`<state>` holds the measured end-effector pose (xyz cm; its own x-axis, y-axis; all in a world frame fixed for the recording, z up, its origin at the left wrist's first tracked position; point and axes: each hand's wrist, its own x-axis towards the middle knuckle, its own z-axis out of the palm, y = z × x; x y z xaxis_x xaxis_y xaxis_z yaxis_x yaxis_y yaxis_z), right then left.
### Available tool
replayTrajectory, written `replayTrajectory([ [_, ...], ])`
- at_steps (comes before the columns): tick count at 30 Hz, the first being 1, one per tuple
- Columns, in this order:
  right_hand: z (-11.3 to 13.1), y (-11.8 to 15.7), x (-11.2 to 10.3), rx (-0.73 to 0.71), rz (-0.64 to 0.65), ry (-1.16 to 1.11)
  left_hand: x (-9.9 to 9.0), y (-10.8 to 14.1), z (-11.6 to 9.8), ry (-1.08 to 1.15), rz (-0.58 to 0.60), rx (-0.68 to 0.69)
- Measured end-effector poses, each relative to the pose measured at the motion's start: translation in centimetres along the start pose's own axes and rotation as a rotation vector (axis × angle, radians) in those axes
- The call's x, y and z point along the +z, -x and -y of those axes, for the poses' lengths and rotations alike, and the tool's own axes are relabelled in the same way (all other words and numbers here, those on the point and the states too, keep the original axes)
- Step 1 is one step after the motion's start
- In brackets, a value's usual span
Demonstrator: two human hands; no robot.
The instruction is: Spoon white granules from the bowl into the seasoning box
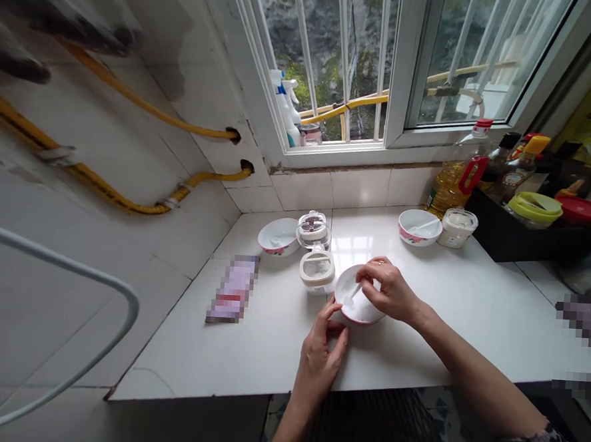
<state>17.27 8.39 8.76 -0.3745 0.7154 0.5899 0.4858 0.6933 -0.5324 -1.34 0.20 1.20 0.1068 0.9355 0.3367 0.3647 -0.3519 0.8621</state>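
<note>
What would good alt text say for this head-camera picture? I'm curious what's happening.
A person's right hand pinches a small white spoon in a pink-rimmed white bowl of something white, while the left hand rests against the bowl's edge. They are at a white counter beneath a window, with a jar and another bowl nearby.

The lone head-worn camera looks forward and down, close over the white tiled bench (227, 357), toward the barred window (398, 67), apparently wide-angled.
</note>
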Motion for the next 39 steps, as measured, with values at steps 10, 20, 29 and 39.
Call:
replayTrajectory([
  [10,-0.5,-0.7,-1.0,0.560,-0.099,-0.423,-0.1,0.0,-0.1,-0.015,0.014,-0.018],
  [20,-1.0,-1.1,-1.1,0.682,-0.123,-0.635,0.1,-0.1,-0.1,-0.009,-0.010,-0.010],
  [29,-0.6,-1.3,-1.2,0.713,-0.130,-0.657,0.0,0.0,-0.2,0.003,0.009,-0.023],
  [39,0.5,-2.7,0.0,0.608,-0.193,-0.678,0.5,0.0,-0.4,0.032,-0.034,-0.044],
])
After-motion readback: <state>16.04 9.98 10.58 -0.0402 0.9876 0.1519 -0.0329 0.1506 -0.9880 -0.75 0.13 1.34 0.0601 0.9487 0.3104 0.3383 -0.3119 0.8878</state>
